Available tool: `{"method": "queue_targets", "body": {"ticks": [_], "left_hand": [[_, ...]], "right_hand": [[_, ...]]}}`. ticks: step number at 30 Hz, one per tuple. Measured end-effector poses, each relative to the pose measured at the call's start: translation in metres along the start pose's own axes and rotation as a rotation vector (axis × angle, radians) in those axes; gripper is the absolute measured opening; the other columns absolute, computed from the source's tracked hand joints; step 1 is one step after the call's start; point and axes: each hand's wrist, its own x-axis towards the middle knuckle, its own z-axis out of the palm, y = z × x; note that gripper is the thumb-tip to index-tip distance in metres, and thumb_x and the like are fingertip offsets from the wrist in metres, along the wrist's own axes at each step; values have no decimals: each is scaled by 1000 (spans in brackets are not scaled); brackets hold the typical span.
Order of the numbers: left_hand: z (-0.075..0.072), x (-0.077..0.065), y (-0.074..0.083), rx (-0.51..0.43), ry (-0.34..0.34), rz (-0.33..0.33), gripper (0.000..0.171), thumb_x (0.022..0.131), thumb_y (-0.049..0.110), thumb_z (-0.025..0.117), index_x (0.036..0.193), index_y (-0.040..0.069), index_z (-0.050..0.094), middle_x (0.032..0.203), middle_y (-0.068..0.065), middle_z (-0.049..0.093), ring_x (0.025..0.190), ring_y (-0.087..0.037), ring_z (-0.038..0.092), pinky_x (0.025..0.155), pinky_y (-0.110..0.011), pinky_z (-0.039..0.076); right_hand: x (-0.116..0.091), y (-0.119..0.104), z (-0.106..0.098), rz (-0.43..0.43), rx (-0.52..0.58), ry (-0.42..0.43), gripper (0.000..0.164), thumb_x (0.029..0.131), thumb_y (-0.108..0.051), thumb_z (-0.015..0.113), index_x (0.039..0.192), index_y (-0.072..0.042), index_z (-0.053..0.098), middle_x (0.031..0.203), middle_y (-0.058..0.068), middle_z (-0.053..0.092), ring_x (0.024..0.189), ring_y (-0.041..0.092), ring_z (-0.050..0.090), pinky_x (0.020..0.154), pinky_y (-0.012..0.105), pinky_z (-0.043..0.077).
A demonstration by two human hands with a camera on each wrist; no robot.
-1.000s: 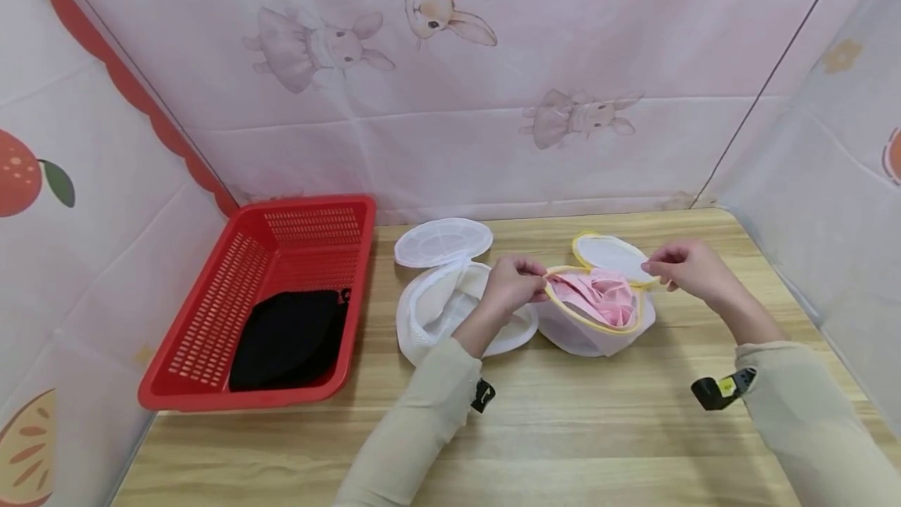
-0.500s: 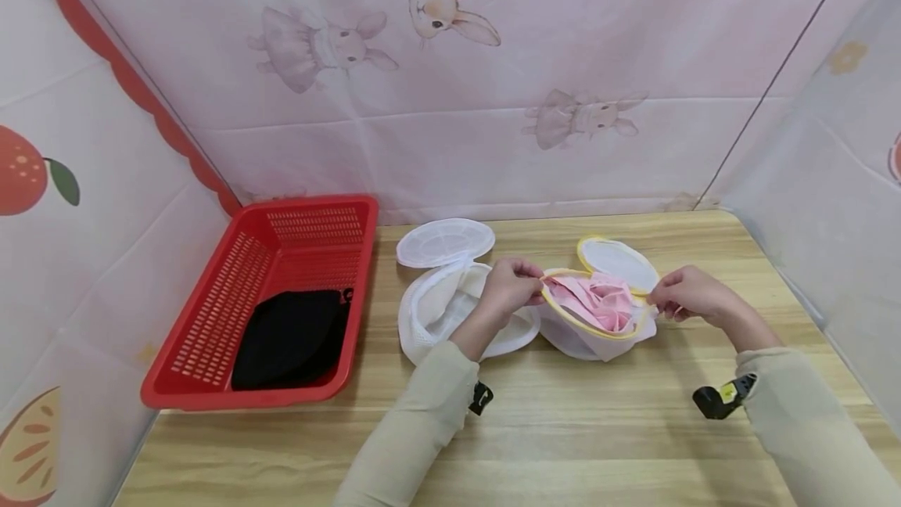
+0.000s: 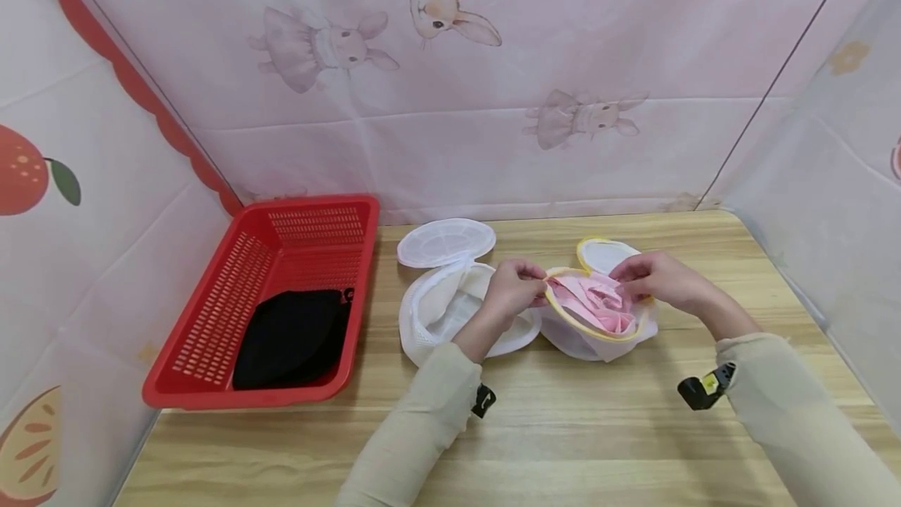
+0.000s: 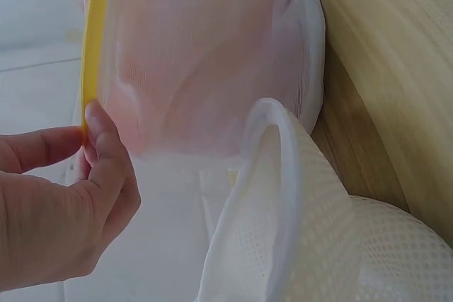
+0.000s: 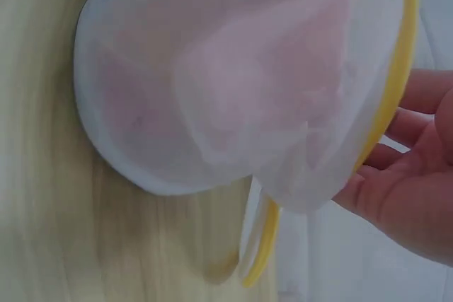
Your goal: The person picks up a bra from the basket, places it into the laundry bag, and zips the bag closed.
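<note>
A white mesh laundry bag (image 3: 576, 344) with yellow trim stands open on the table, pink cloth (image 3: 598, 305) bunched inside. Its round lid (image 3: 607, 255) is folded back behind. My left hand (image 3: 512, 288) pinches the yellow rim (image 4: 92, 40) at the left between thumb and fingers. At the opposite side, my right hand (image 3: 665, 282) reaches over the rim, fingertips at the pink cloth. Those fingertips are hidden behind the yellow edge in the right wrist view, so I cannot tell whether they grip the cloth. Pink shows through the mesh in both wrist views.
Close on the left of the yellow-trimmed bag is a white-trimmed mesh bag (image 3: 415, 335), its lid (image 3: 446, 242) laid back and cream fabric inside. Farther left stands a red plastic basket (image 3: 239, 399) holding a black item (image 3: 288, 343). A printed cloth wall (image 3: 457, 155) rises behind the table.
My right hand first went down from the lid's edge to the bag's right rim, then moved left and up over the pink cloth. My left hand keeps pinching the left rim.
</note>
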Motion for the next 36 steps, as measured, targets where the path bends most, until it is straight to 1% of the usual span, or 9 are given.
{"method": "queue_targets", "body": {"ticks": [3,7,11,16,23,25,31,34,36], "left_hand": [[3,1,-1,-8,8,-5,11,79,-12,56,87,-5,59,72,-6,54,55,-13,54,56,-23,53],[5,0,-1,-1,10,3,10,79,-11,57,87,-5,59,73,-6,54,55,-13,55,56,-23,53],[7,-2,0,18,8,7,11,79,-10,57,88,-5,60,73,-6,54,56,-14,55,57,-24,54],[8,-3,1,48,9,10,9,81,-9,58,88,-4,60,74,-6,54,57,-13,55,57,-23,54],[7,-2,0,37,-5,23,10,80,-10,57,90,-5,60,75,-6,54,57,-13,55,57,-23,54],[7,-3,0,42,-7,21,11,80,-10,58,89,-5,60,74,-6,54,57,-13,55,56,-23,53],[9,-6,4,-9,-47,17,13,79,-12,56,91,-8,59,73,-6,54,54,-13,55,57,-24,54],[11,-9,7,-33,-65,20,13,80,-12,56,92,-8,59,73,-6,55,54,-13,55,58,-25,54],[11,-10,8,-44,-61,20,12,80,-12,56,92,-8,59,73,-6,55,54,-13,55,58,-25,54]], "right_hand": [[-1,-7,2,-16,25,-33,25,82,-3,63,103,9,59,85,9,60,72,13,55,65,28,51],[-1,-18,8,-94,-61,-97,20,81,-4,64,99,5,63,85,8,62,73,12,55,66,25,50],[-2,-29,12,-173,-154,-149,18,79,-4,67,95,4,65,78,4,60,69,10,52,59,22,46],[-12,-45,9,-156,-232,-140,18,78,-5,67,95,2,64,76,1,58,68,13,53,57,23,46],[-20,-59,21,-201,-298,-244,14,75,-5,70,87,-5,64,72,-5,55,68,11,50,57,23,44],[-21,-58,27,-209,-315,-241,12,73,-2,70,81,-7,63,69,-6,52,64,9,48,55,22,42],[-15,-48,42,-227,-342,-150,19,68,9,64,67,-9,57,61,-8,45,56,6,43,50,19,36],[-14,-47,44,-223,-344,-146,18,70,7,63,67,-10,57,59,-9,46,53,4,44,48,18,37],[-16,-51,41,-232,-319,-172,14,73,4,64,71,-9,60,60,-8,49,52,4,46,46,19,39]]}}
